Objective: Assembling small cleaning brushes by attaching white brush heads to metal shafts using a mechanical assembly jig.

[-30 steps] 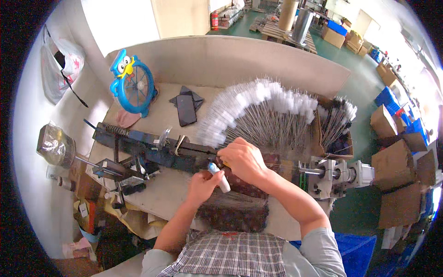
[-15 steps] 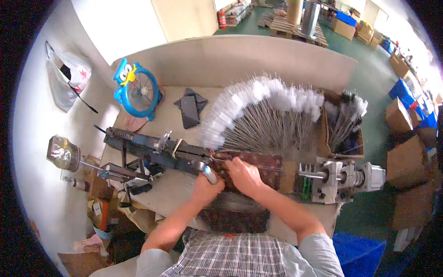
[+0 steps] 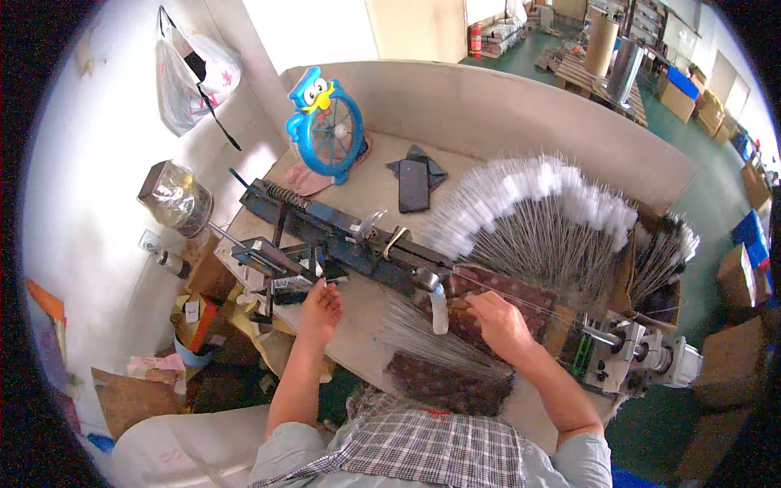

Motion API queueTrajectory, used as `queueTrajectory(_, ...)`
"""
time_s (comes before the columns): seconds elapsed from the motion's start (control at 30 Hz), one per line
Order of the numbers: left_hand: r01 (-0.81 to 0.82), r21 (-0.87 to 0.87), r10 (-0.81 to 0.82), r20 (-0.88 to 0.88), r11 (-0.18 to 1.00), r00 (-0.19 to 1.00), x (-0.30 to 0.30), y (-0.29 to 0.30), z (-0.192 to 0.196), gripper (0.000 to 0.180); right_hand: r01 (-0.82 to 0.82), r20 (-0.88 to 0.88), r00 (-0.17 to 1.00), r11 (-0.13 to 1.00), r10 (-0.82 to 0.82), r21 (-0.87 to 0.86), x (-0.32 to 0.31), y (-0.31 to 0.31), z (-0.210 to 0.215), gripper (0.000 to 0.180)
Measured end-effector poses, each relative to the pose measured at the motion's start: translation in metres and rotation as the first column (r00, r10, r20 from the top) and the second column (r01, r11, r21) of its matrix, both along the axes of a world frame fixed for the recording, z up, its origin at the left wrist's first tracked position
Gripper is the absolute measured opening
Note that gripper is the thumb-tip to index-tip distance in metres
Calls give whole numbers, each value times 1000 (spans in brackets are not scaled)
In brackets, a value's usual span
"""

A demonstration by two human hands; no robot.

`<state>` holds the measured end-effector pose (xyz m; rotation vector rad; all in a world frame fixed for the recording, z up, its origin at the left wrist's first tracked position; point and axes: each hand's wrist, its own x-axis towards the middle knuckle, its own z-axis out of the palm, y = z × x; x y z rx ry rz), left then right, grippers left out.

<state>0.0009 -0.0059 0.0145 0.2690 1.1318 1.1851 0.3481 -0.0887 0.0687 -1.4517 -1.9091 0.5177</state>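
Note:
My left hand [image 3: 322, 311] is beside the near end of a black bracket [image 3: 277, 259] on the left. Its fingers are curled, the fingertips close together at the bracket's edge; what they pinch is too small to make out. My right hand [image 3: 499, 322] is closed above a brown patterned cloth [image 3: 533, 302], thumb and fingers together on something I cannot make out. Between the hands stands a lever with a white handle [image 3: 439, 311], fixed to a long black bench machine [image 3: 346, 248]. Thin metal wires [image 3: 431, 337] lie loose in front of it.
A fan of white-tufted wire brushes [image 3: 537, 220] lies behind my right hand, beside a cardboard box [image 3: 651, 289] of more brushes. A motorised clamp [image 3: 630, 354] stands at the right end. A phone [image 3: 413, 185] and a blue toy-shaped fan [image 3: 328, 130] are at the back.
My left hand has let go of the white lever handle and moved left to the black bracket. My right hand stays over the cloth. The view has swung to the left.

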Motion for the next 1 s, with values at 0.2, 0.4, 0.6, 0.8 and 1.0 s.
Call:
queueTrajectory(0.2, -87, 38, 84, 93, 995, 992, 2, 1, -10, 16, -41, 58, 997, 994, 47, -97, -4, -6, 12, 29)
queueTrajectory(0.4, -119, 120, 136, -141, 986, 981, 41, -8, -9, 8, -30, 143, 990, 984, 5, 176, 13, -17, 51, 27)
queueTrajectory(0.6, 399, 285, -394, -77, 872, 916, 192, -66, 57, 13, 271, 2, 962, 961, -272, 63, 38, -6, 61, 18)
queueTrajectory(0.8, 554, 370, -521, -193, 746, 831, 241, -59, 51, 18, 276, -166, 939, 949, -300, -154, 59, -24, 62, 19)
queueTrajectory(1.0, 635, 457, -572, -288, 622, 768, 251, -62, 40, 18, 137, -441, 845, 919, -304, -370, 72, -30, 62, 19)
